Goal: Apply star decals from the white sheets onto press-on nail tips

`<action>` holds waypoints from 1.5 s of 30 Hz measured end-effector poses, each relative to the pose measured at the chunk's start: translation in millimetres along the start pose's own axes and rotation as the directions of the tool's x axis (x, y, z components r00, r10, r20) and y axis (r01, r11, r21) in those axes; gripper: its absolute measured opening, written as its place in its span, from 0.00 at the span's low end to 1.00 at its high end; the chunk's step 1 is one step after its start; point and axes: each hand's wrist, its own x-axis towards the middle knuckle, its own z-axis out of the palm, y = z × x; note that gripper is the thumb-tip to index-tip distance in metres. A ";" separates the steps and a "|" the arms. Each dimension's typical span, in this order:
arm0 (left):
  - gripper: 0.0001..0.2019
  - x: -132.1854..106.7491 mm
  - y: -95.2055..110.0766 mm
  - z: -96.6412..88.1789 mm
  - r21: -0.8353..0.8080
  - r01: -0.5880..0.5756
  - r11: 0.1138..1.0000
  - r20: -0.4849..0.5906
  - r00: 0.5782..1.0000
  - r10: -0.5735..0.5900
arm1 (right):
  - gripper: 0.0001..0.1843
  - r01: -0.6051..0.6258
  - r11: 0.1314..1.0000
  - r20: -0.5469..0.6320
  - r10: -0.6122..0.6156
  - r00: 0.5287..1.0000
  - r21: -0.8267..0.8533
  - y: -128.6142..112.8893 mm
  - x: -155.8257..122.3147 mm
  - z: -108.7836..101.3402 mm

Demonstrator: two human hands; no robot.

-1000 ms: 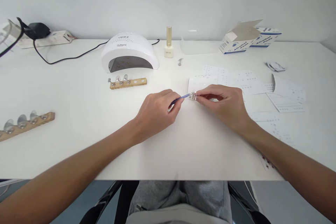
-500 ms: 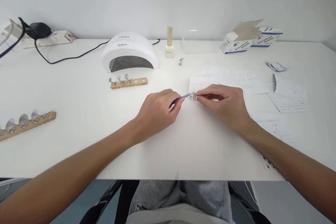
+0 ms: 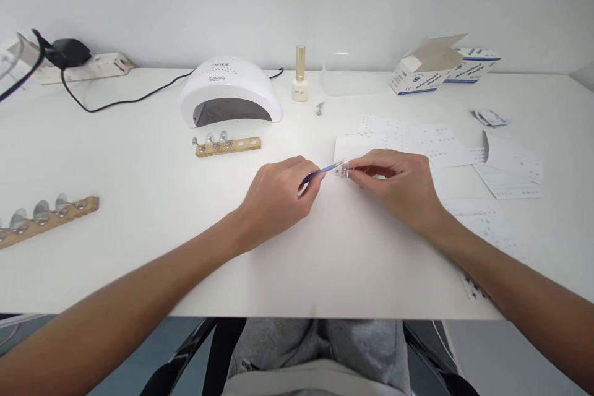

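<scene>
My left hand [image 3: 288,190] is closed on a slim purple-blue tool [image 3: 320,171], which looks like tweezers or a thin brush; its exact kind is unclear. The tool's pale tip points right and meets a small clear sticker piece [image 3: 342,169] with dark star marks. Between thumb and fingertips, my right hand [image 3: 394,179] pinches the right edge of that piece. Both hands are just above the white table, in front of a white sticker sheet [image 3: 349,146]. Whether the tip touches the piece or only overlaps it, I cannot tell.
A white nail lamp [image 3: 232,83], a polish bottle [image 3: 299,88] and a loose clear nail tip [image 3: 320,109] stand at the back. Wooden nail stands [image 3: 250,144] are on the left. Alcohol pad boxes [image 3: 420,80] and more sticker sheets [image 3: 508,182] lie right.
</scene>
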 end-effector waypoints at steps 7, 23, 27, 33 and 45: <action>0.10 -0.2 -0.8 0.5 -0.001 0.002 1.000 0.004 1.000 -0.002 | 0.07 0.006 1.000 0.013 -0.006 1.000 0.004 0.5 0.3 -0.4; 0.04 26.0 -12.3 -28.3 -0.528 0.318 0.788 0.046 0.937 -0.348 | 0.06 -0.247 0.909 0.322 0.136 0.937 0.335 -10.3 0.9 1.6; 0.05 29.3 -13.3 -31.0 -0.656 0.333 0.677 -0.005 0.896 -0.445 | 0.05 -0.291 0.897 0.394 0.147 0.907 0.334 -13.0 -2.2 2.5; 0.05 33.9 -7.9 -37.8 -0.757 0.495 0.427 0.259 0.827 -0.499 | 0.05 -0.299 0.894 0.438 0.135 0.889 0.333 -14.3 -5.0 3.9; 0.05 20.8 -6.0 -30.6 -0.757 0.208 0.620 0.077 0.970 -0.231 | 0.05 -0.332 0.894 0.438 0.179 0.881 0.301 -16.6 -5.7 4.6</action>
